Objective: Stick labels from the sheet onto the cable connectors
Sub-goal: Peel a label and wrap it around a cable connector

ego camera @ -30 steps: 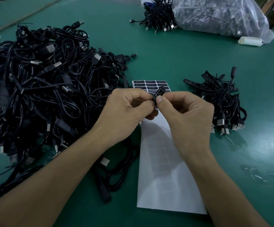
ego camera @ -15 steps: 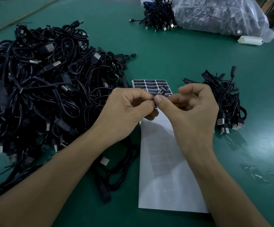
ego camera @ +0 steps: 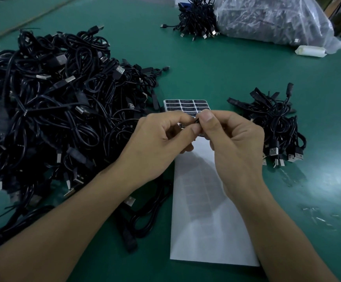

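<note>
A worker's left hand [ego camera: 161, 145] and right hand [ego camera: 236, 143] meet fingertip to fingertip above a sheet [ego camera: 208, 237] on a green tabletop [ego camera: 226, 68]. Both pinch a small black connector [ego camera: 196, 120] between thumb and forefinger, the other fingers curled. Whether a label is on the connector cannot be told. The connector sits just over the sheet's far end, where rows of dark labels [ego camera: 186, 104] remain; the near part of the sheet is bare white backing. A large cable pile [ego camera: 53, 119] fills the tabletop to the left, touching the sheet's far corner, and a smaller bundle [ego camera: 275, 127] lies just right of the hands. Farther back lie another bundle [ego camera: 198, 19], a clear plastic bag [ego camera: 271, 19] and a white roll [ego camera: 310, 51].
</note>
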